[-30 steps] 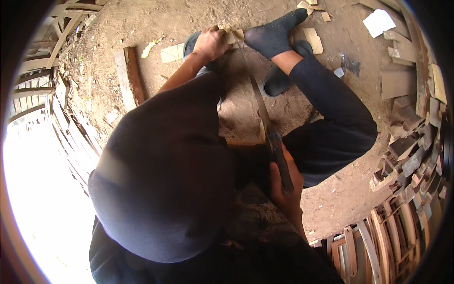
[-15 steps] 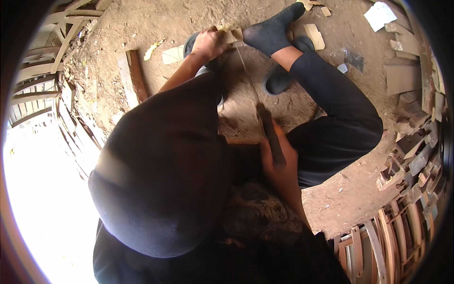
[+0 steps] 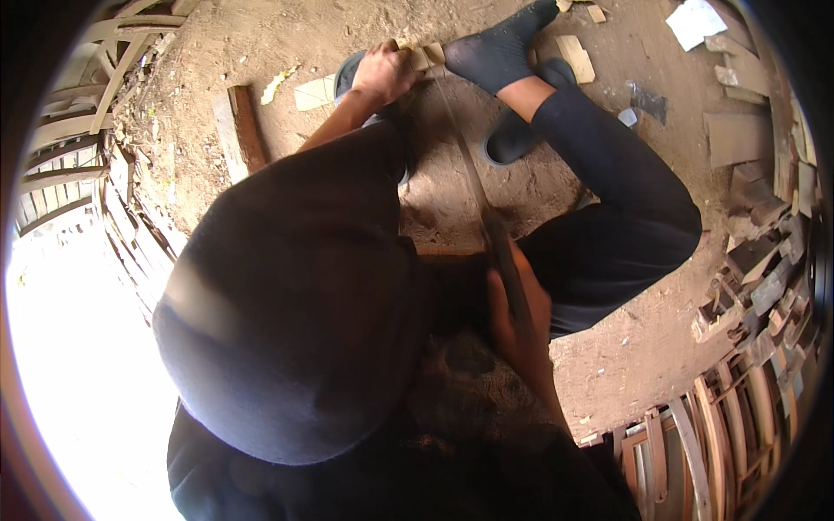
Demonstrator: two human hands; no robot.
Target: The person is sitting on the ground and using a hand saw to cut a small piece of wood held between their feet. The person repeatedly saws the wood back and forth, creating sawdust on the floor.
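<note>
My right hand (image 3: 526,317) is wrapped round the dark handle of a handsaw (image 3: 470,165), close to my body. Its narrow blade runs away from me, and the far end meets a small pale wood block (image 3: 425,58). My left hand (image 3: 386,75) is closed on the left part of that block. Against the block's right end sits my foot in a black sock (image 3: 492,62). My left fingers partly hide the block, so how deep the blade sits in it cannot be made out.
A dark slipper (image 3: 511,139) lies below the socked foot. Pale wood pieces (image 3: 314,94) and a thicker board (image 3: 240,135) rest on the dirt ground to the left. Stacked curved wood parts (image 3: 712,434) line the right side. White paper (image 3: 695,24) lies at far right.
My right hand has drawn the saw back toward my body and slightly right. The left hand, block and foot stay nearly in place.
</note>
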